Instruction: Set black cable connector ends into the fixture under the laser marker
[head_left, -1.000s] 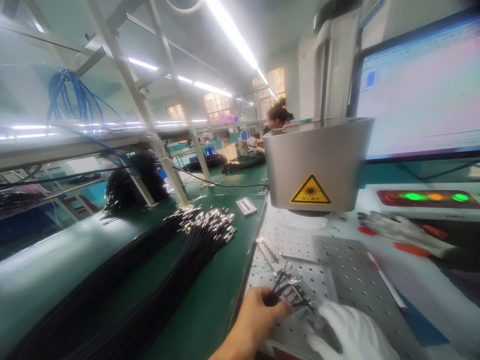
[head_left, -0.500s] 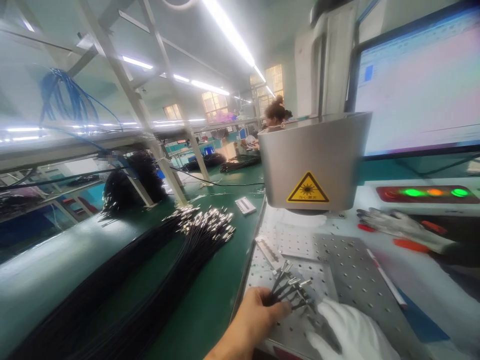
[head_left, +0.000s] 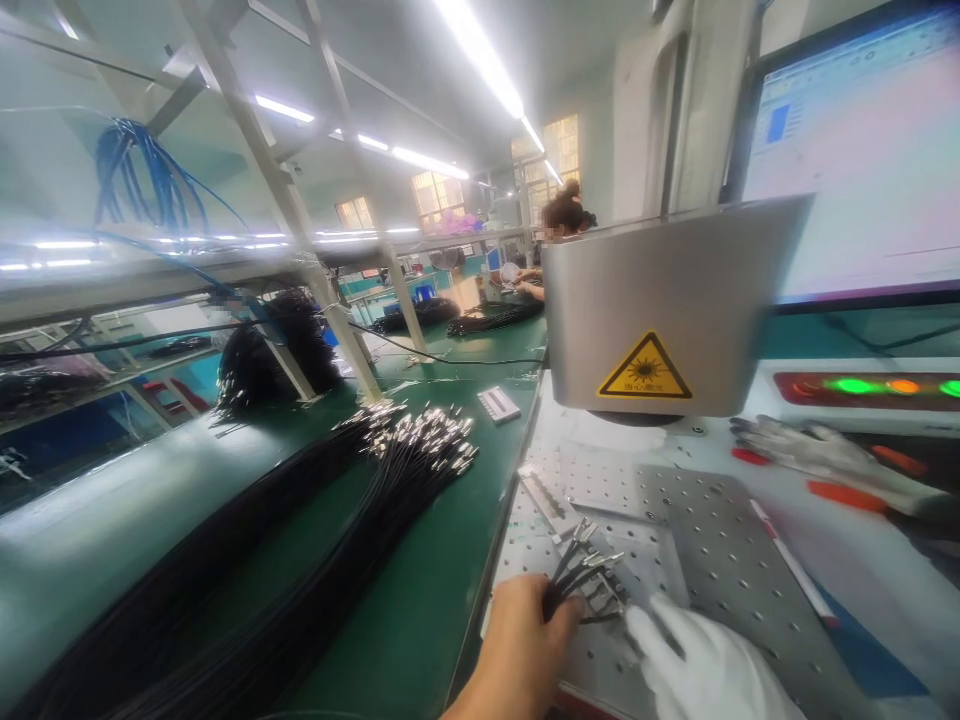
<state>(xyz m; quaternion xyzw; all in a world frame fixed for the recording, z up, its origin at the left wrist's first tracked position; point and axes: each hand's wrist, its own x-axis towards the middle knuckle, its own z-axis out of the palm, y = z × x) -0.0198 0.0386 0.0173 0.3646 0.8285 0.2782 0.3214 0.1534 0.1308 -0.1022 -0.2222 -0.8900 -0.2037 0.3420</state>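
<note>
My bare left hand (head_left: pixel 525 635) is closed round a small bunch of black cables (head_left: pixel 564 582), whose silvery metal connector ends fan out to the upper right. My right hand (head_left: pixel 701 650), in a white glove, is beside those ends, with its fingertips bent in on one cable's tip; the exact contact is blurred. Both hands are over a perforated metal plate (head_left: pixel 720 530). Behind the bunch, a pale slotted fixture (head_left: pixel 546 503) lies on the plate.
A grey metal machine housing (head_left: pixel 667 290) with a yellow laser warning sign overhangs the plate. Long bundles of black cables (head_left: pixel 352 540) lie on the green table (head_left: pixel 420 560) at left. Right are gloves (head_left: pixel 832 455), a pen (head_left: pixel 791 565) and a monitor (head_left: pixel 870 170). A person (head_left: pixel 566 215) sits beyond.
The view has shifted slightly, so the machine and monitor appear further right. My gloved right hand has come closer to the cable ends, its fingers drawn nearer together. My left hand keeps the bunch.
</note>
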